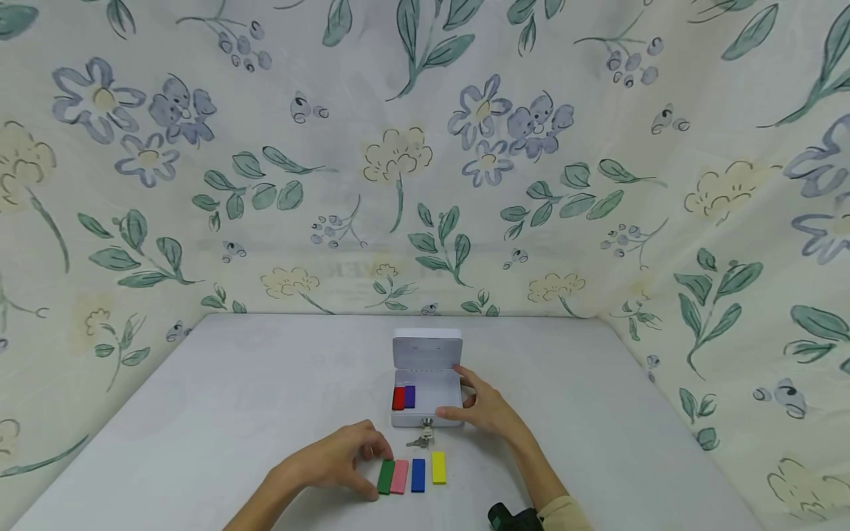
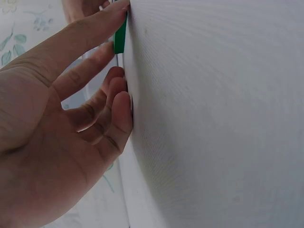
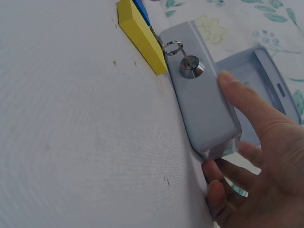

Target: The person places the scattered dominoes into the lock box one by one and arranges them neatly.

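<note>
A small white cash box (image 1: 427, 420) stands with its lid (image 1: 427, 351) raised. Inside, at the left, lie a red block (image 1: 398, 398) and a purple block (image 1: 409, 397). My right hand (image 1: 490, 408) grips the box's right side, thumb on the front rim. Keys on a ring (image 3: 172, 48) hang from the lock (image 3: 192, 67). In front of the box, my left hand (image 1: 337, 459) pinches a green block (image 1: 385, 477) between thumb and index finger at its two ends. The green block touches a pink block (image 1: 399, 477); in the left wrist view only part of the green one shows.
To the right of the pink block lie a blue block (image 1: 417, 476) and a yellow block (image 1: 439, 468) on the white table (image 1: 279, 376). A flower-printed cloth (image 1: 398, 243) hangs behind the table and along both sides. A dark object (image 1: 514, 518) is by the right sleeve.
</note>
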`<state>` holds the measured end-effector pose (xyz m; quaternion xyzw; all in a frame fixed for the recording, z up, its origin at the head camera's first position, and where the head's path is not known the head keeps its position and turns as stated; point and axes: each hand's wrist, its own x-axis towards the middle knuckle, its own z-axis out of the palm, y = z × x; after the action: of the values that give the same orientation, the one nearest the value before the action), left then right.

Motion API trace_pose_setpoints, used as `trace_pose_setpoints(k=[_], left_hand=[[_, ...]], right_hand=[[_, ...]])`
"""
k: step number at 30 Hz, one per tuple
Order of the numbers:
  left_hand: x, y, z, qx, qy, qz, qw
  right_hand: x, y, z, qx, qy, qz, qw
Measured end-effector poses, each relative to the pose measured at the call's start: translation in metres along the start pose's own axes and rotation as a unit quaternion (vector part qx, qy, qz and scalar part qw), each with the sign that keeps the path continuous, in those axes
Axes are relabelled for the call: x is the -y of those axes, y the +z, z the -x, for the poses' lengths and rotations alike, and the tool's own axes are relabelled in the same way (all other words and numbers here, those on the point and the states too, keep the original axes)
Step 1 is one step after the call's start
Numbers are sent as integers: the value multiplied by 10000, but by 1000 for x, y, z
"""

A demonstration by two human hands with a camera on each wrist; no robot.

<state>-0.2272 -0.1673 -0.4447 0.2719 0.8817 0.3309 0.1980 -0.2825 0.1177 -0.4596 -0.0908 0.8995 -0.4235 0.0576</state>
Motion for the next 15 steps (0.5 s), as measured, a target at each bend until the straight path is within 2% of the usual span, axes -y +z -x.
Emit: trace_pose_setpoints(k=[9, 15], left_hand=[[2, 0, -1, -86, 120, -93, 9998], [2, -4, -3, -175, 61, 22, 9998]], right_hand=[[-2, 0, -1, 11, -28, -46, 10000], [-2, 1, -1, -3, -59, -33, 10000]])
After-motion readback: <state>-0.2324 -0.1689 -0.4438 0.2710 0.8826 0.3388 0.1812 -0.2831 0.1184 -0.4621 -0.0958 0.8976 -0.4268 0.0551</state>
